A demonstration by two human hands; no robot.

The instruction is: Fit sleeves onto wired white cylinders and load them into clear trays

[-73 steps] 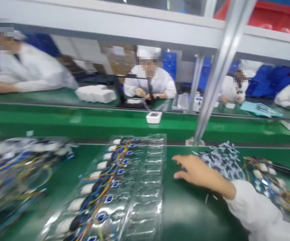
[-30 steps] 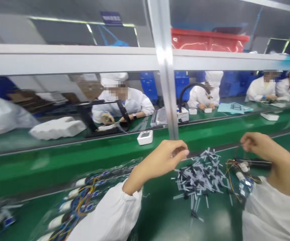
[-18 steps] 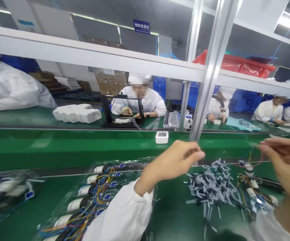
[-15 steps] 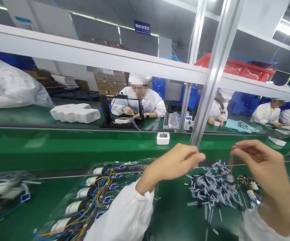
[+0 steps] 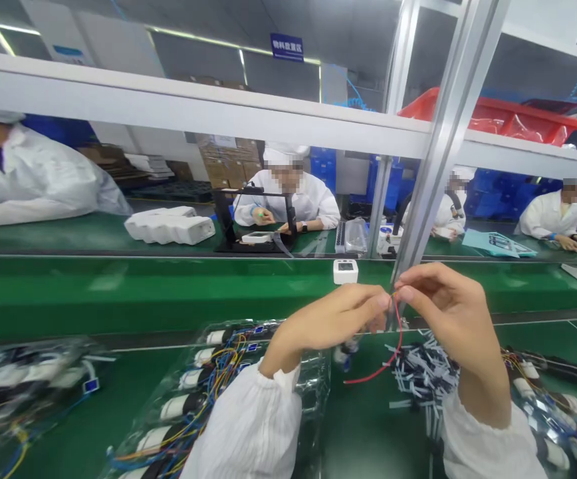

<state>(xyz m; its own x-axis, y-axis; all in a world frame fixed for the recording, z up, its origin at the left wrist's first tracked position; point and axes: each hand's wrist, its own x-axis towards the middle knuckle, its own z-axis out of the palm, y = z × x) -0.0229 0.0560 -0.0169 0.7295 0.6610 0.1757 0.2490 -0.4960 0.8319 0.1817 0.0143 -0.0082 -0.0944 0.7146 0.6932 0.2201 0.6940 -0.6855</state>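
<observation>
In front of me, my left hand (image 5: 336,317) and my right hand (image 5: 451,309) meet at the fingertips, both closed in a pinch on thin wires. A red wire (image 5: 393,356) runs down from between them in a curve, its loose end pointing left. Below my left fingers hangs a small blurred part (image 5: 347,352), partly hidden by the hand; whether it joins these wires I cannot tell. Beneath my right hand lies a pile of short pale strips with dark bits (image 5: 425,372).
Left of my forearm, a clear plastic tray (image 5: 322,399) bears several white-and-black cylinders (image 5: 181,406) with coloured wires. More wired parts (image 5: 550,406) lie at the right. A metal post (image 5: 431,166) rises beyond my hands, near a small white device (image 5: 345,271). Co-workers sit across the line.
My right hand has moved left, bringing the wires it held to my left hand. Both hands now pinch together, and the red wire shows. The view has shifted slightly.
</observation>
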